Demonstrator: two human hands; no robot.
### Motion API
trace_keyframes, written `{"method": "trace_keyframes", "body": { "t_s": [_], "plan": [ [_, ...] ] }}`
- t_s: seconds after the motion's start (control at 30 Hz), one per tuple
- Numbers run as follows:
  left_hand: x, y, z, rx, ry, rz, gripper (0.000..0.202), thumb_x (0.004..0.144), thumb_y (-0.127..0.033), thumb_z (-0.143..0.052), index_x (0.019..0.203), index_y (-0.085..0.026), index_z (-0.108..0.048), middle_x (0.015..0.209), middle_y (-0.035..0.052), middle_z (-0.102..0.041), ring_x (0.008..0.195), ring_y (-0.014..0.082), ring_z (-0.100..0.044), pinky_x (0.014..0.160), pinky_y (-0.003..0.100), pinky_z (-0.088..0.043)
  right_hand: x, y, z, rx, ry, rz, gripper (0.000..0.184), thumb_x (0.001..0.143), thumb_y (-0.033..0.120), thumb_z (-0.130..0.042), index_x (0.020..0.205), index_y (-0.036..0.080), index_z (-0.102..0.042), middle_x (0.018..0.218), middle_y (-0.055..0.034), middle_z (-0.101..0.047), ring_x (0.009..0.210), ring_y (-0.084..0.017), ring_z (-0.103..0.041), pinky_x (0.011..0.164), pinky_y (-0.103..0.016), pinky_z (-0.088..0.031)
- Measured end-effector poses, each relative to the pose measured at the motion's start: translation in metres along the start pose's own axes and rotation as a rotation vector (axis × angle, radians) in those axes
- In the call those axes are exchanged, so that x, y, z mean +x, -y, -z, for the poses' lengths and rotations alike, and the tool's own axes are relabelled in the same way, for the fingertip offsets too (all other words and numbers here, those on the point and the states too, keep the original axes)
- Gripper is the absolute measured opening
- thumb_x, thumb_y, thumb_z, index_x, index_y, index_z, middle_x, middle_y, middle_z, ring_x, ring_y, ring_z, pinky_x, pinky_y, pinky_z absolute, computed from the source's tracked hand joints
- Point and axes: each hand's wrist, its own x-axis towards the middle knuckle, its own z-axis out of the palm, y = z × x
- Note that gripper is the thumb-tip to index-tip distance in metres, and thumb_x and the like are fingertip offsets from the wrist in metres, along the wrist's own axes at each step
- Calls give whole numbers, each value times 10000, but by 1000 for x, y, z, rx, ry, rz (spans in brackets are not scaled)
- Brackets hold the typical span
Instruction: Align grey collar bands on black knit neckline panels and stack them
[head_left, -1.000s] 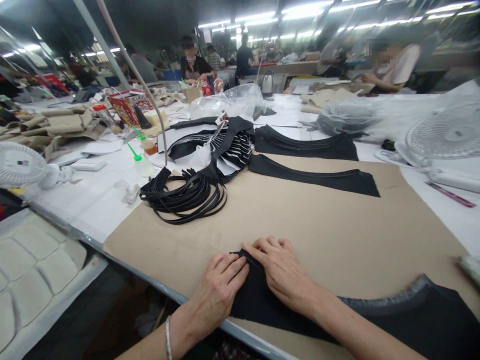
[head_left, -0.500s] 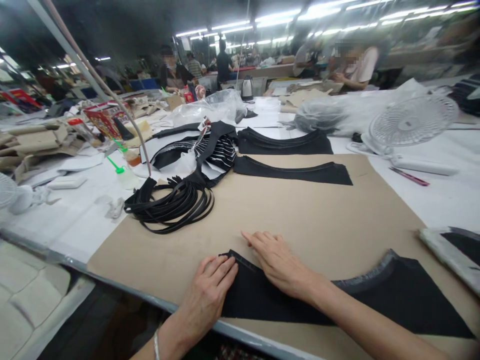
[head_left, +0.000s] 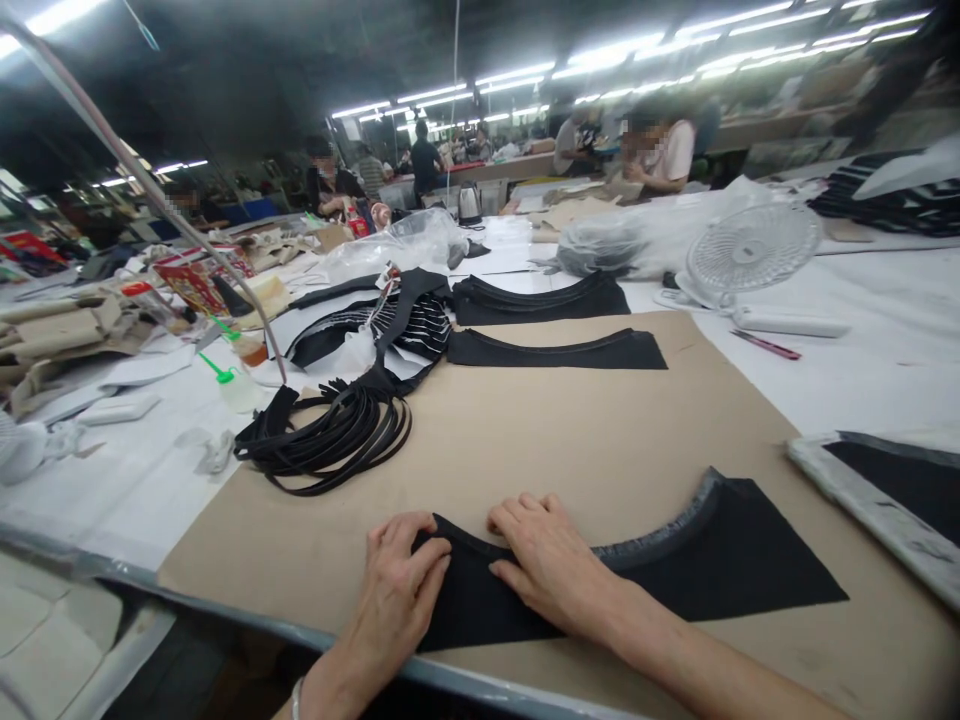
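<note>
A black fabric piece with a concave curved upper edge lies flat near the front of the brown sheet. Along the right part of that curve runs a greyish, shiny strip. At the piece's left corner, the bent fingers and thumb of my left hand close on the edge. My right hand bridges the curve further along, fingers over the far side and thumb on the near side, pinching the edge. Its forearm crosses over the fabric and hides part of it.
Brown sheet covers the near table. Beyond lie coiled black strips, a striped black piece and more curved black pieces. To the right are a white fan, a pink cutter and a pale-edged frame.
My right hand has come down from a pointing pose to hold the curved edge, its thumb now showing. My left fingers have bent more at the corner. The whole view has shifted slightly.
</note>
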Motion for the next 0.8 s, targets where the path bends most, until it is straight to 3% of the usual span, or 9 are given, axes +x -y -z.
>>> {"method": "trace_keyframes", "body": {
  "t_s": [0.07, 0.23, 0.43, 0.57, 0.8],
  "plan": [
    [12, -9, -1, -53, 32, 0, 162, 886, -113, -508, 947, -222, -611, 1014, 39, -603, 1011, 200, -544, 906, 407, -374, -1, -2, 2, 7, 17, -15, 185, 827, 248, -634, 994, 196, -573, 992, -40, -641, 963, -234, -534, 843, -390, -308],
    [30, -23, -8, -93, 105, -21, 329, 820, -38, -527, 1073, -238, -593, 991, 17, -635, 954, 197, -568, 898, 412, -396, -8, -7, 4, 9, 42, -21, 174, 817, 239, -626, 970, 187, -560, 992, -45, -655, 963, -237, -549, 851, -390, -298],
    [15, -8, -17, -116, 27, -2, 241, 863, -52, -482, 1003, -199, -613, 939, 37, -641, 898, 195, -583, 811, 374, -467, -10, -10, 5, 61, 35, -28, 160, 810, 234, -637, 948, 189, -571, 967, -36, -666, 945, -227, -559, 835, -370, -307],
    [7, -5, -20, -116, -37, -99, 279, 892, -51, -437, 1047, -193, -621, 968, 48, -650, 918, 182, -589, 818, 353, -487, -9, -13, 2, 82, 29, -41, 151, 808, 244, -646, 931, 193, -576, 958, -38, -661, 944, -228, -557, 842, -374, -302],
    [-3, -3, -23, -70, -78, -141, 323, 893, -60, -438, 1114, -214, -617, 1057, 55, -652, 1014, 191, -572, 882, 372, -481, -13, -15, 1, 135, 20, -69, 126, 806, 228, -641, 912, 199, -579, 947, -24, -644, 927, -208, -552, 853, -354, -315]
  ]
}}
